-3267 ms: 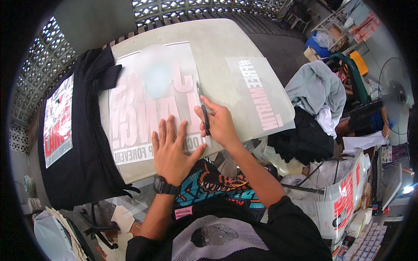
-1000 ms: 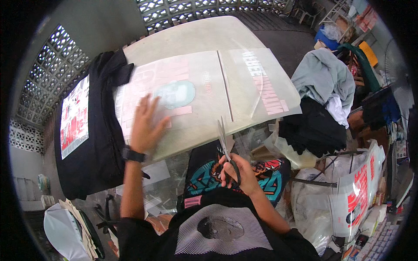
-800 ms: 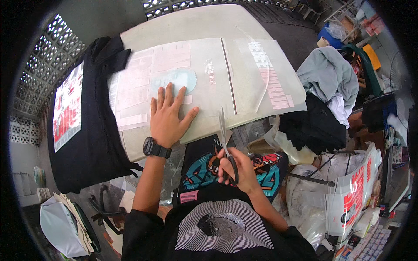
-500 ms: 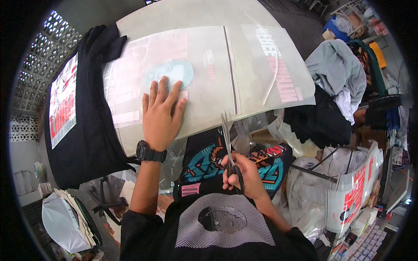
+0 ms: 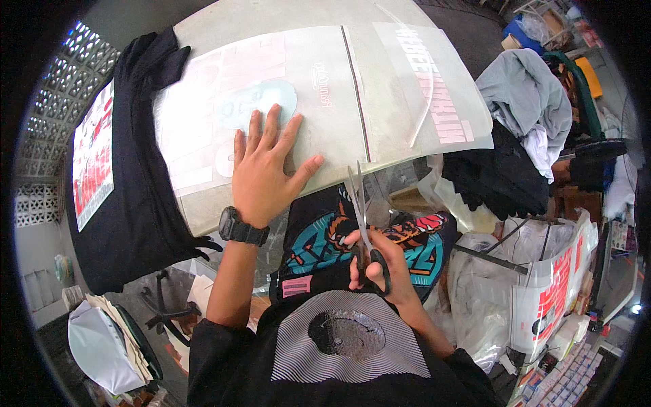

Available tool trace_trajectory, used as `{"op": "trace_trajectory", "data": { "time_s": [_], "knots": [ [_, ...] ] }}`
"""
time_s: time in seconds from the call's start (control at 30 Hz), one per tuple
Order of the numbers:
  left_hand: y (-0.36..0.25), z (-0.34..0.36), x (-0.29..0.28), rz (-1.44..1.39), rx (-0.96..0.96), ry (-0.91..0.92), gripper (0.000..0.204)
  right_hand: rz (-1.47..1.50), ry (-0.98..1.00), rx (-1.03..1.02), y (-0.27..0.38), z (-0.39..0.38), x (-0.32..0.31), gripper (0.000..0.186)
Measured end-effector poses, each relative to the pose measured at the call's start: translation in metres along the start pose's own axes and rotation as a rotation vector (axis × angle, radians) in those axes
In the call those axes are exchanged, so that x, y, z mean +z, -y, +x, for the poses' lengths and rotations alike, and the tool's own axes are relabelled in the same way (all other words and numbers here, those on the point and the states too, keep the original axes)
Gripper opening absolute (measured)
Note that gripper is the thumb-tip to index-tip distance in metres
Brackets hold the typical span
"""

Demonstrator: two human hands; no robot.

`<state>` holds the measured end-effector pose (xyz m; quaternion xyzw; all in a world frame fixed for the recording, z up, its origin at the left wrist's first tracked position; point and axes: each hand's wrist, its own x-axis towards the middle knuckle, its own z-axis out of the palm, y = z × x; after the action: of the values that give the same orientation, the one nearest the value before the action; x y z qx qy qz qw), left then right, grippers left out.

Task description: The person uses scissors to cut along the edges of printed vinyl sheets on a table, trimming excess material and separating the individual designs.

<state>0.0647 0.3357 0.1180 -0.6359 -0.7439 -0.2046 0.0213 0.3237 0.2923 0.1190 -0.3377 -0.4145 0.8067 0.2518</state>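
My left hand [image 5: 268, 169] lies flat with fingers spread on a translucent printed film sheet [image 5: 319, 129], partly over its pale blue oval print. A black watch is on that wrist. In my right hand [image 5: 386, 264] is a pair of scissors [image 5: 363, 210] with black handles; my fingers are in the loops. The blades point away from me, slightly apart, with their tips by the near edge of the table [image 5: 224, 27]. To the right, beside a dark line across the film, is another printed film section [image 5: 434, 88], with a thin curved strip on it.
A black garment [image 5: 149, 224] with a red and white print drapes over the table's left end. Grey and black clothes [image 5: 522, 95] are heaped at the right. A plastic-lined bin [image 5: 502, 278] stands near right, and colourful printed fabric [image 5: 319, 244] lies across my lap.
My left hand has slid a little right and its thumb is spread wider. The scissors' blades have parted more. The view has shifted slightly.
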Motion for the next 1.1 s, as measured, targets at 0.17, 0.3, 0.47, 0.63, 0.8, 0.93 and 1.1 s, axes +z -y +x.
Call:
{"op": "trace_trajectory", "data": {
  "time_s": [0.17, 0.3, 0.47, 0.63, 0.8, 0.93, 1.1],
  "knots": [
    [-0.003, 0.002, 0.001, -0.005, -0.024, 0.02, 0.062, -0.147, -0.028, -0.041, 0.006, 0.016, 0.008, 0.093],
    [-0.001, 0.0, 0.003, -0.031, -0.028, -0.03, 0.053, -0.16, -0.032, 0.001, 0.008, 0.013, 0.011, 0.09],
    [0.0, 0.003, 0.008, -0.129, -0.07, -0.047, 0.048, -0.182, 0.028, -0.094, -0.012, 0.011, -0.003, 0.058],
    [-0.001, -0.001, 0.007, -0.016, -0.033, -0.057, 0.053, -0.271, -0.017, -0.061, 0.005, 0.039, 0.006, 0.09],
    [-0.005, 0.0, 0.004, -0.017, -0.05, -0.05, 0.056, -0.219, -0.048, -0.011, 0.005, 0.019, 0.013, 0.091],
    [-0.007, 0.001, 0.005, -0.016, -0.046, -0.07, 0.055, -0.271, -0.013, -0.023, -0.009, 0.017, 0.004, 0.09],
    [-0.006, 0.0, 0.004, -0.001, -0.047, -0.06, 0.056, -0.233, -0.033, -0.094, -0.005, 0.033, 0.008, 0.085]
  ]
}}
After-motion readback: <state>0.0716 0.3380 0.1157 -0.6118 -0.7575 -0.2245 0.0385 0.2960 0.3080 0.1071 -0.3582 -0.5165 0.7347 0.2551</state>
